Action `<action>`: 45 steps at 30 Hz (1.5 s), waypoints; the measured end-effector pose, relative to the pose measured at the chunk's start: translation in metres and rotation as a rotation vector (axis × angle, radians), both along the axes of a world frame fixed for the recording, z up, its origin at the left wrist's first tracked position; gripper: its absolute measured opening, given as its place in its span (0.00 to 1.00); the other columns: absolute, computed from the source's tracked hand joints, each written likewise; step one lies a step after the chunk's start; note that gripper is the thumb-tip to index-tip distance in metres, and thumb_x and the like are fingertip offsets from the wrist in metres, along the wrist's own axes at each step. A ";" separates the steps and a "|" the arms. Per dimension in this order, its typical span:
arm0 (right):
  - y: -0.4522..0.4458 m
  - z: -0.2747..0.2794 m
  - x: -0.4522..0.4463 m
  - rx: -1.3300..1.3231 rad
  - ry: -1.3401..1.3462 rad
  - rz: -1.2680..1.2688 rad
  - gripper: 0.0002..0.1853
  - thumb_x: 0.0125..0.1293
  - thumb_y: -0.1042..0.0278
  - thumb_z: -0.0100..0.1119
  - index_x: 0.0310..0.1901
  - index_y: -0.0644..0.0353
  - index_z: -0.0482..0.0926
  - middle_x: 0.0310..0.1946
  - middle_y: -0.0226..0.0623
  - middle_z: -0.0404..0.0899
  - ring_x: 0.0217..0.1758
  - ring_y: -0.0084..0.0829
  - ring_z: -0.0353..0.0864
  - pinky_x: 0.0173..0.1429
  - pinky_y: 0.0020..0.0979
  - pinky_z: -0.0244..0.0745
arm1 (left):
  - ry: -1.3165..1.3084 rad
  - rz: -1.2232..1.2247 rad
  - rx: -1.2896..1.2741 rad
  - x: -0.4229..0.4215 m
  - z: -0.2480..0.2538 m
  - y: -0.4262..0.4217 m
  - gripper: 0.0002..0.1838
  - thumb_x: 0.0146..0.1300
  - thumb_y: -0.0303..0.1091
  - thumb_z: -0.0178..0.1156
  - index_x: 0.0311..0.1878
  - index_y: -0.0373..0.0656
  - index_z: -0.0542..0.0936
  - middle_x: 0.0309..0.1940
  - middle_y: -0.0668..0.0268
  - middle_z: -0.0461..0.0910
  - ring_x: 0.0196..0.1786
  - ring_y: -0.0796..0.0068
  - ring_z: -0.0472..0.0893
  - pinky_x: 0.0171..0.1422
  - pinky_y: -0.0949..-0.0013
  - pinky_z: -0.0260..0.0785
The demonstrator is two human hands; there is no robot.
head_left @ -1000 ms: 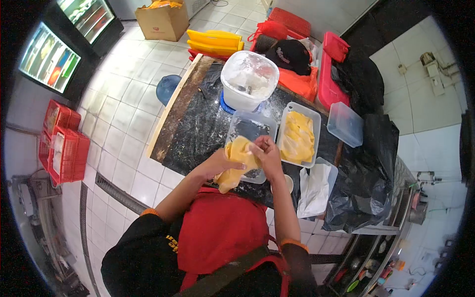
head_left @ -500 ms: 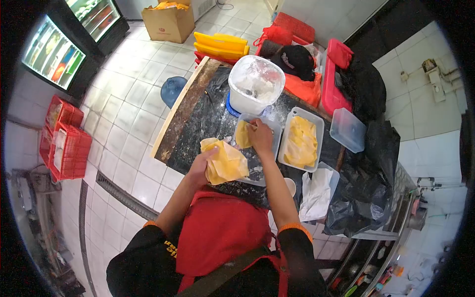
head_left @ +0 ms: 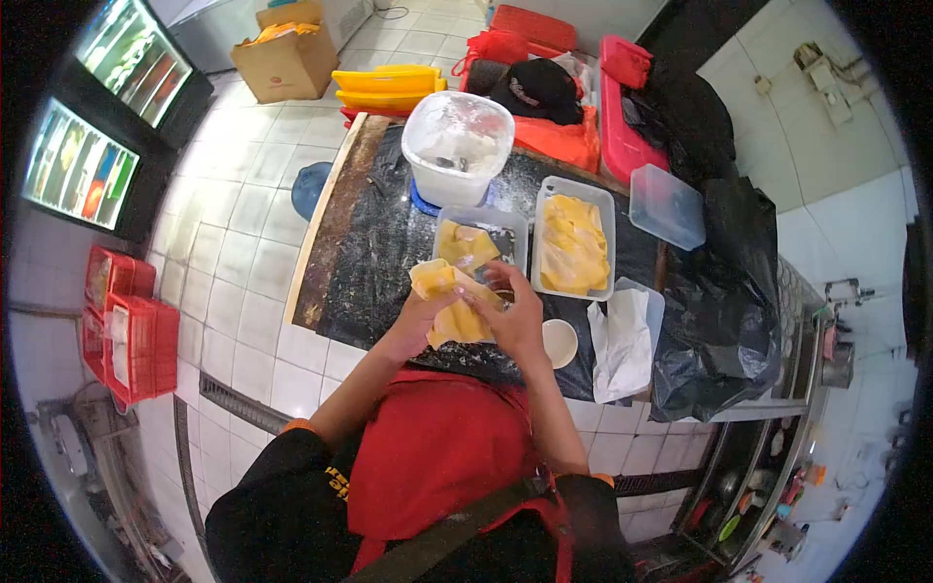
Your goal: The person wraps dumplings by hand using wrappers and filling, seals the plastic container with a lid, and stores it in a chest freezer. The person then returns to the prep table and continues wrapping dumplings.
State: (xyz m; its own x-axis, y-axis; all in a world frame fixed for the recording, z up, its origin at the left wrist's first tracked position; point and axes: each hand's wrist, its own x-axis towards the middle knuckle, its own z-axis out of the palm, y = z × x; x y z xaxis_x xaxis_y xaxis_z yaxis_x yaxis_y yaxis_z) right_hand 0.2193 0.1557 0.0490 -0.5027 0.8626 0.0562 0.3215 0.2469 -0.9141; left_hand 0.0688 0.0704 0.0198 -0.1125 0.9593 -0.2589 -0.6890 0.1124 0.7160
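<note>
My left hand grips a loose stack of thin yellow dough sheets from the left, low over the table's front edge. The fingers of my right hand close on the right side of the same stack; how many sheets they pinch is hidden. Just beyond the hands, a clear plastic tray dusted with flour has a yellow dough sheet lying at its left. To its right, a second plastic container is filled with folded yellow dough sheets.
A white tub of flour stands behind the tray. Right of my hands are a small round cup, white paper and a clear lid. Black plastic covers the right side. A cap and red bags lie at the back.
A dough sheet now lies in the tray where my right hand was. That hand has come back toward me and meets the stack in my left hand. The view has shifted slightly.
</note>
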 end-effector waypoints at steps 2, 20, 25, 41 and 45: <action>-0.008 -0.011 0.011 -0.177 -0.027 -0.138 0.25 0.57 0.63 0.73 0.56 0.58 0.78 0.41 0.39 0.86 0.43 0.32 0.86 0.52 0.33 0.79 | 0.016 0.004 0.002 0.007 -0.002 0.004 0.27 0.70 0.29 0.59 0.70 0.38 0.65 0.59 0.61 0.77 0.59 0.70 0.79 0.64 0.64 0.73; -0.034 -0.012 0.086 0.226 -0.340 -0.185 0.19 0.72 0.53 0.56 0.59 0.50 0.81 0.78 0.51 0.51 0.79 0.59 0.49 0.79 0.54 0.45 | 0.232 -0.030 -0.166 0.011 0.005 0.006 0.19 0.59 0.25 0.71 0.53 0.38 0.78 0.45 0.65 0.84 0.45 0.74 0.85 0.51 0.67 0.79; -0.024 0.005 0.033 0.429 -0.296 0.092 0.17 0.70 0.59 0.58 0.59 0.49 0.81 0.77 0.49 0.52 0.79 0.57 0.51 0.79 0.53 0.45 | 0.295 -0.022 -0.114 0.007 0.005 0.001 0.23 0.59 0.26 0.71 0.57 0.37 0.76 0.46 0.64 0.84 0.47 0.75 0.84 0.51 0.68 0.79; -0.020 -0.026 0.009 -0.369 0.089 0.019 0.16 0.65 0.70 0.68 0.53 0.57 0.79 0.41 0.35 0.84 0.42 0.26 0.83 0.49 0.29 0.78 | 0.660 -0.247 -0.098 -0.024 -0.013 0.000 0.37 0.57 0.30 0.72 0.68 0.37 0.67 0.50 0.64 0.81 0.50 0.76 0.81 0.57 0.68 0.74; 0.002 -0.039 0.006 -0.577 0.199 0.051 0.16 0.66 0.70 0.68 0.53 0.60 0.76 0.40 0.32 0.82 0.41 0.21 0.80 0.48 0.26 0.77 | 0.379 -0.248 -0.154 -0.023 -0.012 -0.001 0.36 0.56 0.30 0.72 0.68 0.37 0.68 0.50 0.64 0.81 0.49 0.76 0.80 0.57 0.69 0.74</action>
State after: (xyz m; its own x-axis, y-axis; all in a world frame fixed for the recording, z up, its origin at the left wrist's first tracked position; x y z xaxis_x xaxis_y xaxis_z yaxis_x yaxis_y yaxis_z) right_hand 0.2256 0.1574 0.0100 -0.5724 0.7568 -0.3157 0.1318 -0.2951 -0.9463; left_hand 0.0461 0.0691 0.0077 0.0012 0.9229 -0.3850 -0.3218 0.3648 0.8737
